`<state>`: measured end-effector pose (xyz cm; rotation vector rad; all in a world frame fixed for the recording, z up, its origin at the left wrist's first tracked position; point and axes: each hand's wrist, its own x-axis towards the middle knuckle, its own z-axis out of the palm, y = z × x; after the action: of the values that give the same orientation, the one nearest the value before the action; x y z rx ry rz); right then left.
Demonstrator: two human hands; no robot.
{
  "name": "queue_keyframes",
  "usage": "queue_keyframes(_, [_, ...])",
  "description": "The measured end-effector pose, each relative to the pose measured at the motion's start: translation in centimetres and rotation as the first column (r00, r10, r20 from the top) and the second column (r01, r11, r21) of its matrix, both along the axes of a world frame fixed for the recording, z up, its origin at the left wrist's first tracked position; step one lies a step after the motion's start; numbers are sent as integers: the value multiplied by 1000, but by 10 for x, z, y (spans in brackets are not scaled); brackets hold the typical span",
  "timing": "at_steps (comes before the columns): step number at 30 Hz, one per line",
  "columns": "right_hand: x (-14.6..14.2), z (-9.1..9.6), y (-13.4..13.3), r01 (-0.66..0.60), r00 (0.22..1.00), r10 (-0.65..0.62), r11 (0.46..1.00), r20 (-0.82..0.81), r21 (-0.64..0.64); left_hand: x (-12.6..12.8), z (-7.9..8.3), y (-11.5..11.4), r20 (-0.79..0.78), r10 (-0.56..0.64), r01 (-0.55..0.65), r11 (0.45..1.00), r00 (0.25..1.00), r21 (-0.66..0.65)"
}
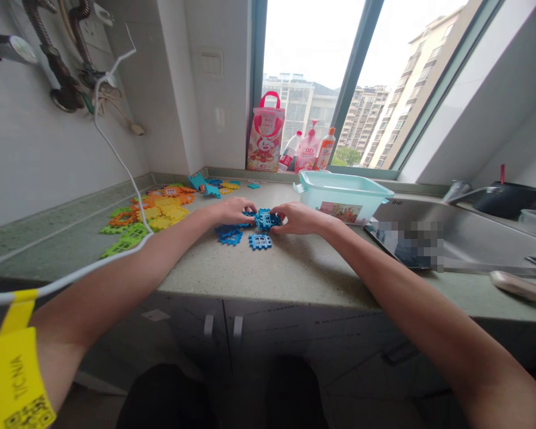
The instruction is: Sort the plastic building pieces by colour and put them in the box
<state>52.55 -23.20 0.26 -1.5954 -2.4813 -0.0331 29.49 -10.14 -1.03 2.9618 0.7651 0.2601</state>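
Between my hands is a blue notched building tile (264, 218) with a window-like grid, raised just over the counter. My right hand (298, 218) pinches its right side between thumb and fingers. My left hand (233, 211) is closed at the left, its fingertips on a darker blue piece (249, 215) that touches or overlaps the first; whether they are joined I cannot tell. A loose blue window tile (259, 241) lies flat just in front. More dark blue tiles (229, 235) lie under and beside my left hand, partly hidden by it.
Green, orange and yellow tiles (172, 210) are heaped at the left, with light blue pieces (204, 185) behind. A turquoise tub (346, 186) stands at the back right, near the sink (482, 232) and a dark tablet-like slab (397, 247). A white cable (120, 161) crosses my left forearm.
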Motion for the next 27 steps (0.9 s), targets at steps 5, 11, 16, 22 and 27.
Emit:
queue_keyframes(5, [0,0,0,14,1000,-14,1000,1,-2,0,0,-1,-8,6,-6,1000,1000,8])
queue_keyframes(11, [0,0,-1,3,1000,-4,1000,-17,-5,0,1,-1,-11,7,-7,1000,1000,9])
queue_keyframes(16, [0,0,-1,10,1000,-10,1000,-15,-1,0,-1,2,-12,4,-4,1000,1000,3])
queue_keyframes(22, [-2,1,-2,-2,1000,2,1000,-2,6,0,0,1,-19,5,-5,1000,1000,8])
queue_keyframes(27, [-3,2,-3,-6,1000,6,1000,4,8,1,1,-1,-20,7,-6,1000,1000,11])
